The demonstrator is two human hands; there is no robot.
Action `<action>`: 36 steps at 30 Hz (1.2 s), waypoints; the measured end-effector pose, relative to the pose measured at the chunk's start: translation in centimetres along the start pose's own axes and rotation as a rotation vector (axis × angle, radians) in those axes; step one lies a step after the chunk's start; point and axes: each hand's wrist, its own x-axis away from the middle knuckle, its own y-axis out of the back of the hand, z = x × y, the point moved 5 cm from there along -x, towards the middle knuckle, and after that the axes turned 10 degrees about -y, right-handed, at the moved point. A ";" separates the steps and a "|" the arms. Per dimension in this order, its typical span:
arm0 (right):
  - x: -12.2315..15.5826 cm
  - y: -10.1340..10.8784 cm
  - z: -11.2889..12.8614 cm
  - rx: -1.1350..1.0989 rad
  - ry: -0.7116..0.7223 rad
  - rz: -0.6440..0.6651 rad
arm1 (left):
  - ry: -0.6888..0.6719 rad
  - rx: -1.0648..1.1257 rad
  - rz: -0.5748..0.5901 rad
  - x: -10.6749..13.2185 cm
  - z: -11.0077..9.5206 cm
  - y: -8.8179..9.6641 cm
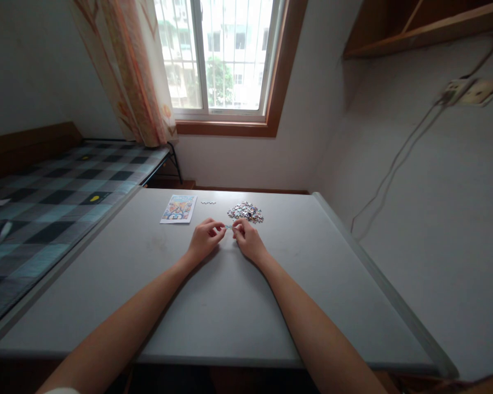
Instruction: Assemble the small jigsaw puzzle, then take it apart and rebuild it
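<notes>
Both my arms reach across a grey table [213,306]. My left hand [204,238] and my right hand [246,238] meet at the table's middle, fingers pinched together on small puzzle pieces [229,226] held between them. Just beyond my right hand lies a pile of loose puzzle pieces [245,212]. A colourful picture card [178,208] lies flat to the left of the pile, beyond my left hand. A tiny dark strip [208,203] sits between the card and the pile.
A bed with a checked blue and black cover [45,208] stands against the table's left edge. A white wall [414,208] runs along the right edge, with cables and a socket [468,90]. A window [219,54] and a curtain [131,71] are behind.
</notes>
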 end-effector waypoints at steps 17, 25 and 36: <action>0.1 0.1 0.2 0.017 -0.019 -0.015 | -0.001 -0.013 -0.017 0.0 0.2 0.2; 0.1 0.1 0.4 0.024 -0.020 -0.008 | 0.004 -0.034 -0.018 0.0 0.2 0.3; 0.0 0.0 0.5 0.014 -0.001 -0.001 | 0.008 -0.027 0.003 0.1 0.6 0.1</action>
